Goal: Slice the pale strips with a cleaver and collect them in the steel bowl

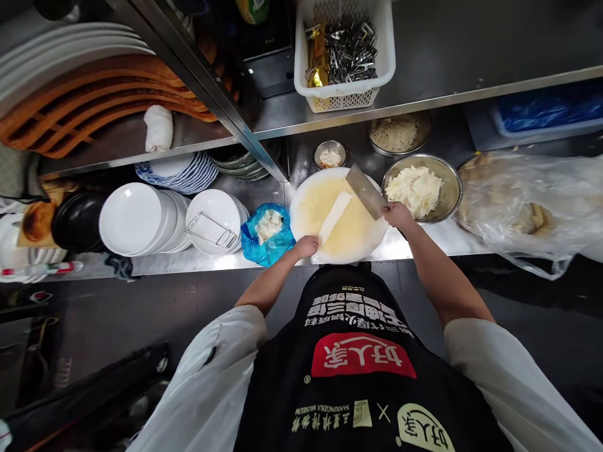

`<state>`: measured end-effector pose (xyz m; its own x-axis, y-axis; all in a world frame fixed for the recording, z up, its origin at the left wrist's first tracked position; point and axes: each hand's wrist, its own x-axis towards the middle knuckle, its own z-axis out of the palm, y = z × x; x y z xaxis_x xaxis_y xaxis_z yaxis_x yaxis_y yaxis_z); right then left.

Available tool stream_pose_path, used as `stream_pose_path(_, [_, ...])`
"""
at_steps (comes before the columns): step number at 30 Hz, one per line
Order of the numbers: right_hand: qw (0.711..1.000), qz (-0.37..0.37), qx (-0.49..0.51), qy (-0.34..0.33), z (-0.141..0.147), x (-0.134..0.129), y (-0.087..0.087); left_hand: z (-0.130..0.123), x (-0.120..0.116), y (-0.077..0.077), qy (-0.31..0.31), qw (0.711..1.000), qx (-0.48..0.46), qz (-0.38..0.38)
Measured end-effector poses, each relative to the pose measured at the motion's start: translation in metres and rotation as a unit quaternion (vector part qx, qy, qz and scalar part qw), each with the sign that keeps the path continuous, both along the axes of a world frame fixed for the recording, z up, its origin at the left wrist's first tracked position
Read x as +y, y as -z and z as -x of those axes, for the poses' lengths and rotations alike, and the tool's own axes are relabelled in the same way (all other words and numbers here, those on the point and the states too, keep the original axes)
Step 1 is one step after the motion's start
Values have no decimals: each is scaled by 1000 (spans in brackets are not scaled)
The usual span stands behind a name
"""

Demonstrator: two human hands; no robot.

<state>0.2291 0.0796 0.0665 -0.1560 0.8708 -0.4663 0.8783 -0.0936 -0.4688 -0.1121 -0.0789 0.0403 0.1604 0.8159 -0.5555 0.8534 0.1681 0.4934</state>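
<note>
The right hand (399, 215) is closed round the cleaver (366, 192), blade angled off the pale strip (335, 216) lying across the board (306, 213), while the left hand (308, 246) pinches the strip's near end, probably to steady it.

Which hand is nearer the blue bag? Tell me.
Left. The left hand is just right of the blue bag, at one end of the white strip; the right hand is farther, across the board, gripping the cleaver.
</note>
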Motion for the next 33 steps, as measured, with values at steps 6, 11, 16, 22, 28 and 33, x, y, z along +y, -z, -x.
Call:
stream_pose_path(6, [999, 33, -7, 12, -9, -66, 4, 6, 50, -70, -250, 936, -238, -68])
stream_pose_path(11, [993, 94, 43, 52, -10, -103, 5, -4, 137, -131, -358, 848, -383, -74])
stream_pose_path(16, [986, 94, 99, 92, -18, -109, 5, -8, 202, -163, -398, 824, -379, -136])
stream_pose_path(22, [972, 115, 152, 134, -37, -115, 0, 3, 236, -184, -394, 828, -354, -185])
stream_pose_path(28, [966, 152, 165, 131, -38, -125, -6, -3, 233, -190, -305, 866, -312, -245])
stream_pose_path(33, [968, 160, 162, 109, -37, -124, -11, -25, 178, -149, -157, 931, -243, -222])
